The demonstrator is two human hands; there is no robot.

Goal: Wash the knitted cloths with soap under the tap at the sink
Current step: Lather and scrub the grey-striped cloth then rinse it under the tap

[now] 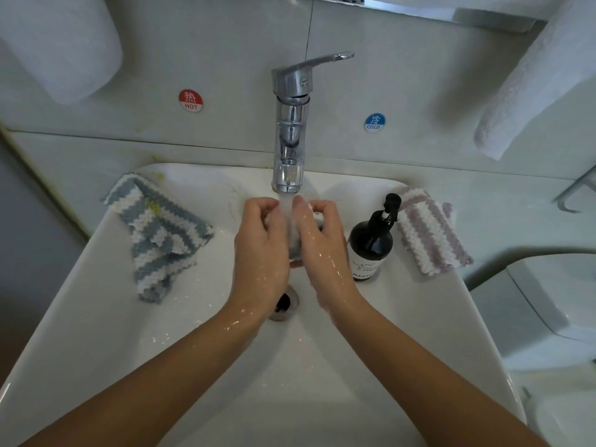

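A small, wet, pale knitted cloth (295, 235) is bunched between both hands directly under the chrome tap (289, 137), where a stream of running water (286, 204) falls onto it. Most of that cloth is hidden by the fingers, so its pattern and full shape cannot be made out. The left hand (263, 250) has its fingers curled around the cloth's left side; the right hand (321, 245) curls round the right side, fingertips reaching up to the water. Both hands and forearms glisten with water.

Below the tap, partly hidden behind the left wrist, is the round metal drain (285, 304) of the white ceramic sink (106, 317).

Left of the tap, a blue-grey and white striped knitted cloth (158, 233) hangs crumpled over the sink rim into the basin, with a small yellowish mark on it. Right of the tap, a dark brown pump bottle of soap (372, 241) stands on the sink's edge; its label is only partly readable. Just right of the bottle lies a folded mauve and white striped knitted cloth (430, 230).

On the wall behind the tap, a red round sticker marked HOT (191, 100) is to the left and a blue round sticker marked COLD (374, 122) to the right. White towels (529, 91) hang at the upper corners, cut off by the frame edges.
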